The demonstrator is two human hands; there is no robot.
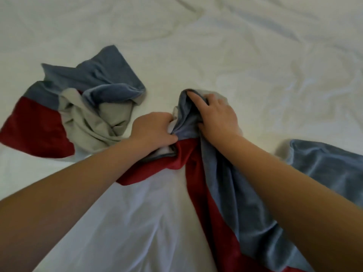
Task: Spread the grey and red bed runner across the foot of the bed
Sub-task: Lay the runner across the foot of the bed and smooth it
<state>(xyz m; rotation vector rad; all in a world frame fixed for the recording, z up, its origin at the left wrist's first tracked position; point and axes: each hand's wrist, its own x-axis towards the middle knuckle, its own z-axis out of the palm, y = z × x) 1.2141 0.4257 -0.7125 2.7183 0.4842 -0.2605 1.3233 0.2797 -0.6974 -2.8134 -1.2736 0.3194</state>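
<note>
Hands: both reach forward over the bed and meet at one bunched knot of cloth near mid-frame, with bare forearms stretching in from the lower corners.
Left hand (pixel 155 130): closed in a fist, knuckles up, with fingers and thumb clamped on a gathered fold where pale lining, grey and red cloth meet.
Right hand (pixel 217 112): palm down, fingers curled and dug into a raised grey fold, thumb laid against the cloth close to the other hand's knuckles.
Runner: the long, soft fabric bed runner (pixel 222 183), slate grey and deep red with a pale grey underside, lies crumpled on the bed rather than flat.
Gathered peak: stands up between the two hands, grey on top and red just below.
Near stretch: a grey band with a red band along its left edge runs from the hands, under the right forearm, to the bottom edge of the frame.
Left heap: twisted grey, red and pale folds lie beside the left wrist; the forearm hides any link to the gripped part.
Right end: a grey portion lies beyond the right forearm at the frame's right edge.
Bed: the white, wrinkled bed sheet (pixel 255 55) fills the frame beneath, heavily creased at the top and right, smoother in the foreground between the arms.
</note>
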